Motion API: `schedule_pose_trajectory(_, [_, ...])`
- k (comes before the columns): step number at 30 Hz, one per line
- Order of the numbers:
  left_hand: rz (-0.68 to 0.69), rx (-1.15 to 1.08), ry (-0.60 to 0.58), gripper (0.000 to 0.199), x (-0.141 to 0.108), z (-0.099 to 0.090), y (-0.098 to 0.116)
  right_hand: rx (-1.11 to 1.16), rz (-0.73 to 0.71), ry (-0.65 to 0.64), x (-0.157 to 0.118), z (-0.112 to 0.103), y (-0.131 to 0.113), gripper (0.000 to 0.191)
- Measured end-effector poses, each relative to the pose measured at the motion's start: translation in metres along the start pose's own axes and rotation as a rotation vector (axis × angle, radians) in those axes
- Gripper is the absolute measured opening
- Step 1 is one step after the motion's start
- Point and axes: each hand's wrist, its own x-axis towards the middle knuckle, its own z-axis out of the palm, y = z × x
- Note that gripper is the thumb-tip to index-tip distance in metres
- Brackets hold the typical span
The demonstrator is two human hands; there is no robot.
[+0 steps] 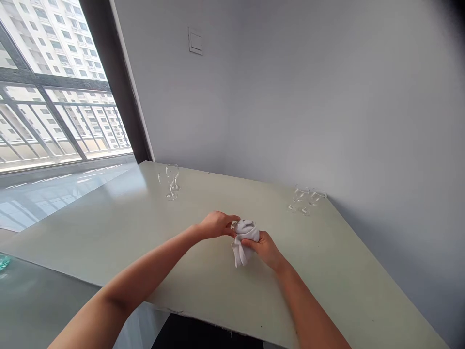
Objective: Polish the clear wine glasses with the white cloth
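Over the middle of the pale table (145, 242), my right hand (265, 248) grips a white cloth (244, 242) that is bunched around a clear wine glass (240, 224). Only the glass's rim and a bit of its side show above the cloth. My left hand (217, 224) pinches the glass at its exposed left side, fingers closed on it. A tail of the cloth hangs down below my right hand.
Two clear wine glasses (172, 180) stand at the table's far left, and two more (305, 198) at the far right by the grey wall. A large window (54, 97) is on the left. A glass surface (22, 300) adjoins the table's near left edge.
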Motion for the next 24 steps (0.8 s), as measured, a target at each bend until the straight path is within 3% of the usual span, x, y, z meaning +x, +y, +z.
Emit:
schedule_pose_trajectory(2, [-0.049,-0.155,-0.320,0.039,-0.005,-0.014,0.003,0.003,0.037,-0.117,-0.004,0.003,-0.004,0.026])
schedule_pose_trajectory(3, [-0.057,-0.200,-0.432,0.039,-0.007,-0.019,0.005,0.030,0.055,-0.152,-0.004,0.004,-0.003,0.026])
schedule_pose_trajectory(4, [-0.063,-0.190,-0.457,0.039,-0.009,-0.021,0.008,0.072,0.066,-0.150,-0.003,0.006,-0.002,0.026])
schedule_pose_trajectory(5, [-0.064,-0.117,-0.390,0.038,-0.010,-0.021,0.011,0.133,0.073,-0.108,-0.001,0.007,0.001,0.025])
schedule_pose_trajectory(7, [-0.027,0.162,-0.083,0.034,-0.012,-0.014,0.017,0.317,0.080,0.038,0.005,0.008,0.008,0.025])
schedule_pose_trajectory(9, [0.087,0.465,0.210,0.034,-0.012,-0.003,0.022,0.521,0.073,0.155,0.011,0.009,0.015,0.024])
schedule_pose_trajectory(10, [0.162,0.574,0.284,0.036,-0.012,0.002,0.023,0.591,0.068,0.181,0.013,0.010,0.018,0.023])
schedule_pose_trajectory(13, [0.277,0.664,0.287,0.034,-0.012,0.004,0.019,0.567,0.046,0.163,0.011,0.012,0.017,0.020])
schedule_pose_trajectory(15, [0.186,0.544,0.224,0.036,-0.013,-0.004,0.015,0.403,0.010,0.111,0.004,0.014,0.010,0.021])
schedule_pose_trajectory(18, [-0.011,0.169,-0.054,0.043,-0.020,-0.022,0.009,0.150,-0.018,-0.045,-0.007,0.018,-0.002,0.021])
schedule_pose_trajectory(20, [-0.038,-0.017,-0.272,0.039,-0.027,-0.028,0.009,0.099,0.012,-0.133,-0.010,0.021,-0.007,0.022])
schedule_pose_trajectory(21, [-0.025,-0.023,-0.299,0.036,-0.031,-0.028,0.010,0.117,0.026,-0.134,-0.010,0.023,-0.007,0.022])
schedule_pose_trajectory(22, [-0.001,0.041,-0.245,0.034,-0.034,-0.026,0.012,0.166,0.036,-0.097,-0.008,0.025,-0.005,0.023])
schedule_pose_trajectory(24, [0.077,0.310,0.016,0.030,-0.038,-0.017,0.017,0.328,0.052,0.034,-0.003,0.027,0.000,0.025])
